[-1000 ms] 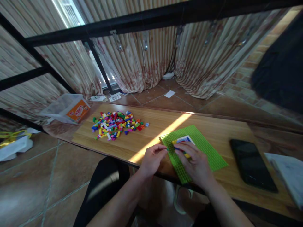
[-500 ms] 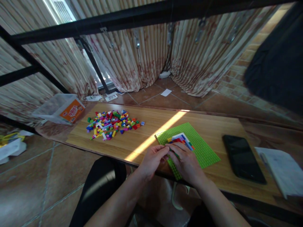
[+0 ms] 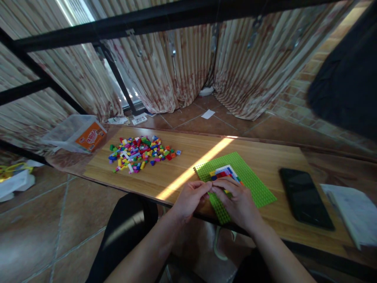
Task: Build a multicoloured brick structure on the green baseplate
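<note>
Both hands have pulled in together since a second ago, and the right one is off the brick build now. Far left sits a clear tub (image 3: pixel 75 135), then the loose brick pile (image 3: pixel 140 154) on the surface (image 3: pixel 188 157). Left hand (image 3: pixel 191 196) is curled, wrist bent in, its grip pinched thumb to forefinger; can't tell if anything's in it. Its tips meet the right hand (image 3: pixel 239 201), which lies palm down with fingers bent on the green baseplate (image 3: pixel 256 186), grip hidden, so can't tell. The brick build (image 3: pixel 224 172) sits on the baseplate just beyond the fingers. A phone (image 3: pixel 304 198) lies further right.
</note>
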`<state>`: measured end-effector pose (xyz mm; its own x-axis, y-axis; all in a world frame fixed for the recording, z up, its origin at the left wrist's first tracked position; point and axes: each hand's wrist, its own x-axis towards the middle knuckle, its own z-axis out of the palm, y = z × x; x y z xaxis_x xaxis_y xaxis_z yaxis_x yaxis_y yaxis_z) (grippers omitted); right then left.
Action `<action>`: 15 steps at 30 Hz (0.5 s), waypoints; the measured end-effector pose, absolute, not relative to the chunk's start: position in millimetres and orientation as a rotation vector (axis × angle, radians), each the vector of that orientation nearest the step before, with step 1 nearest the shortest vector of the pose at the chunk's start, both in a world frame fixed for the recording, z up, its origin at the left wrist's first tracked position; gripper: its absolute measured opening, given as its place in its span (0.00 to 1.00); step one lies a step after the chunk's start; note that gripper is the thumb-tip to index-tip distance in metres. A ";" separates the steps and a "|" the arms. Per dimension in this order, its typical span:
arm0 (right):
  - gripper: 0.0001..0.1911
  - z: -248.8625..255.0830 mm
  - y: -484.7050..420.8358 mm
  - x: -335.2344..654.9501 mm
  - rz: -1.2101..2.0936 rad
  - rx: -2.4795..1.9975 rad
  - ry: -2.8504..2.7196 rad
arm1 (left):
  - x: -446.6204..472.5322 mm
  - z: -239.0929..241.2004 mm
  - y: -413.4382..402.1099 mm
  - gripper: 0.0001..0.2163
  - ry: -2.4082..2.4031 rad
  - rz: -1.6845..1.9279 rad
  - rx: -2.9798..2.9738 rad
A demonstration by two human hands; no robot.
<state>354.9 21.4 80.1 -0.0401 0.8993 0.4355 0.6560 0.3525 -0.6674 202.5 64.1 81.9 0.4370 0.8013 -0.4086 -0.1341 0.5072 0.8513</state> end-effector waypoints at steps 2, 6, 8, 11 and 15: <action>0.06 80.5 21.9 357.5 0.366 -1.369 -1.769 | 202.6 82.6 64.6 0.18 0.941 0.680 0.871; 0.05 79.6 21.9 360.5 0.403 -1.346 -1.781 | 201.8 80.6 65.8 0.19 0.939 0.666 0.890; 0.05 79.8 21.5 360.6 0.433 -1.347 -1.779 | 201.5 78.1 65.7 0.19 0.929 0.650 0.902; 0.05 81.8 21.0 363.5 0.492 -1.360 -1.775 | 200.9 74.9 65.1 0.19 0.908 0.625 0.919; 0.08 83.2 20.8 383.7 0.486 -1.481 -1.657 | 194.2 74.3 69.4 0.18 0.984 0.633 1.059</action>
